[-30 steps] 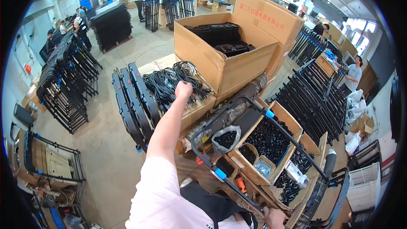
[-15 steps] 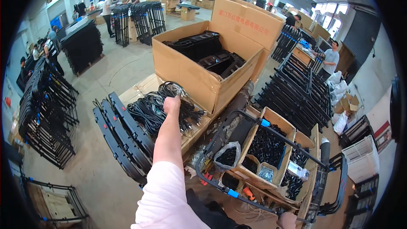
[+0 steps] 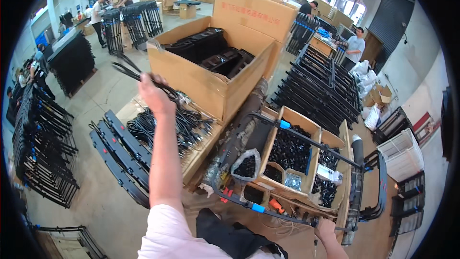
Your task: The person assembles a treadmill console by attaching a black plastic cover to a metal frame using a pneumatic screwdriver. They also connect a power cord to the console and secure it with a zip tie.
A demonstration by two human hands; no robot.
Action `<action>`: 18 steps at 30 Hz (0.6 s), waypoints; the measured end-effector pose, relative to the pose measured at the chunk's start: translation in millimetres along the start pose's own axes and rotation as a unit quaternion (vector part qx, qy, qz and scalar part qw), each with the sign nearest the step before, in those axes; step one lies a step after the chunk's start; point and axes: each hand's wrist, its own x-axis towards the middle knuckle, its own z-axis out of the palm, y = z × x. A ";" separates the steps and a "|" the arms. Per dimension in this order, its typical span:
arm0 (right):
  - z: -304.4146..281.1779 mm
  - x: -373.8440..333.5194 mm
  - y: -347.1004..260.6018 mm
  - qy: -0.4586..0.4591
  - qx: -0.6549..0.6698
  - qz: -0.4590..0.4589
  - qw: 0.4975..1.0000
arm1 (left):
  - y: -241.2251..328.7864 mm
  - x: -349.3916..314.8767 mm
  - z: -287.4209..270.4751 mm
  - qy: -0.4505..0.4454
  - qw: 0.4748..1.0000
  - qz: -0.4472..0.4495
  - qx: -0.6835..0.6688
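Note:
My left hand (image 3: 157, 97) is closed around a looped black cable (image 3: 128, 70), lifted over a pile of cables (image 3: 143, 128) on a cardboard-covered surface. Part of the held cable trails back toward the pile. At the lower right, my right hand (image 3: 326, 229) grips the near edge of a black tubular frame (image 3: 292, 217) with blue clips; its fingertips are partly hidden. The frame lies tilted across a wooden parts tray (image 3: 261, 178) holding small black fittings (image 3: 290, 151). A clear bag of dark parts (image 3: 246, 165) sits beside the tray's left side.
A large open carton (image 3: 191, 82) of black plastic housings stands behind the cables. Curved black panels (image 3: 120, 156) lean at its left. An orange-handled tool (image 3: 276, 206) lies below the tray. Racks of black frames (image 3: 318, 86) stand right and left; several people work farther off.
My left hand has risen from the cable pile, moving left with a looped cable in it. My right hand stays at the frame's near edge. The whole view has shifted somewhat.

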 end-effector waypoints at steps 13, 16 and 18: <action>3.0 -0.1 -3.2 0.009 0.035 -0.049 0.998 | 30.2 -275.4 -14.4 -0.440 0.776 -0.410 0.192; 6.2 -12.0 -7.8 0.027 0.065 -0.066 0.995 | 8.2 -344.8 -58.9 -0.478 0.681 -0.513 0.212; 12.3 -12.0 3.2 -0.001 0.040 -0.038 0.998 | 7.8 -369.3 -65.6 -0.539 0.690 -0.335 0.349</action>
